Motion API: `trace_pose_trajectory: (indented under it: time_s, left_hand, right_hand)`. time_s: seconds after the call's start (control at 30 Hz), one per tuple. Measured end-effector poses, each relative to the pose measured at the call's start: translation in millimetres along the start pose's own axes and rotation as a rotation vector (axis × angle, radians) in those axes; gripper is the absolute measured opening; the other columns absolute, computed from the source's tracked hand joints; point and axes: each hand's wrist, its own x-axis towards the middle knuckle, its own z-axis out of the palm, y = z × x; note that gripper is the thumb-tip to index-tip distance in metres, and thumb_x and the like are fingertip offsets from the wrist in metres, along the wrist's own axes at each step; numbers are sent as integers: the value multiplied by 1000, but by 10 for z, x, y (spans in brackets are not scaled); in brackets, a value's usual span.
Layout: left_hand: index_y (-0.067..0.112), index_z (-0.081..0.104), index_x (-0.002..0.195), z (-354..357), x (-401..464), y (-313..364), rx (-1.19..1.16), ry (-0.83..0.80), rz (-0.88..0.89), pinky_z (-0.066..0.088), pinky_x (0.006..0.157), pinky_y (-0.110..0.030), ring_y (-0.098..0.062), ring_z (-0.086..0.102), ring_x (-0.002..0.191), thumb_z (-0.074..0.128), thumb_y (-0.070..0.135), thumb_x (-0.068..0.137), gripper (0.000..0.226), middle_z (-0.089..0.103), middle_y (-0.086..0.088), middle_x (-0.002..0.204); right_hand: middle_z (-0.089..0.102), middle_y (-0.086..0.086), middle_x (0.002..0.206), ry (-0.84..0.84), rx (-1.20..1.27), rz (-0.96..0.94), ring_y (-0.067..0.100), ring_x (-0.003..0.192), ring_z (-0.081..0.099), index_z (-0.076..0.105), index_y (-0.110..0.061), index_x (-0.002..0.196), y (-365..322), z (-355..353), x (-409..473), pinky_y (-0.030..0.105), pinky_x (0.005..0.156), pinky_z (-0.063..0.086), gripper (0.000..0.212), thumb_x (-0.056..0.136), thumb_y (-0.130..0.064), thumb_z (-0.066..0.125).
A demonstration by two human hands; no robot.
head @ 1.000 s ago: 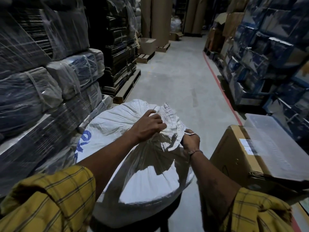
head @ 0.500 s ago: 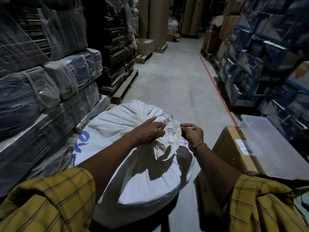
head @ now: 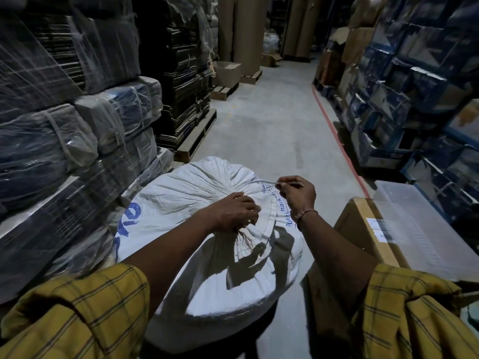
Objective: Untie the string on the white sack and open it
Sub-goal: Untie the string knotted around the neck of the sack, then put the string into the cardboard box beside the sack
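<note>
White sack (head: pixel 197 200) stands on the aisle floor (head: pixel 272 130) directly below me, against the wrapped stacks (head: pixel 64 151) at the floor's left edge; cardboard box (head: pixel 363 229) just beside it on the right. Left hand (head: pixel 233 212) closed on the gathered neck, pinning it. Right hand (head: pixel 298 195) pinches the string (head: pixel 261 181) (thin, pale, drawn taut). String runs left from my right fingers to the puckered top, roughly level. Right hand is nearer the free end, so I judge the pull goes rightward, away from the neck. Knot itself hidden under my left hand.
</note>
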Motion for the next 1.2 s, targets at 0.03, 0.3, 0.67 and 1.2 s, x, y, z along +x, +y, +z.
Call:
trace_pose_trajectory:
  time_s: [0.03,0.3,0.67,1.2]
  left_hand:
    - [18,57,141,-31,-11,-11,-37,-16,-3,27,123,-45,-28,36,151,76,28,79,66,47,-4,159]
    - [4,61,130,-238,-230,-96,-176,145,-194,47,107,-42,-33,51,136,50,44,99,51,52,-17,147]
    - [2,68,124,-640,260,124,-385,800,-504,59,86,-40,-35,71,105,66,-9,89,37,66,-14,131]
    - [20,72,93,-1096,1393,1208,-937,949,-603,62,81,-41,-14,72,85,80,15,78,17,69,-1,94]
  right_hand:
    - [78,15,84,2,-2,-20,31,84,78,79,-11,79,-35,19,3,43,82,64,16,77,2,70]
    - [76,15,78,135,41,-62,20,70,76,77,-12,77,-264,47,-17,46,76,63,22,79,5,63]
    - [77,3,80,139,-176,-267,22,78,75,79,-19,82,-635,-311,5,45,79,63,23,79,-4,62]
    - [58,8,85,32,-752,-702,15,69,52,77,-5,87,-788,-1158,-125,7,60,31,17,75,2,69]
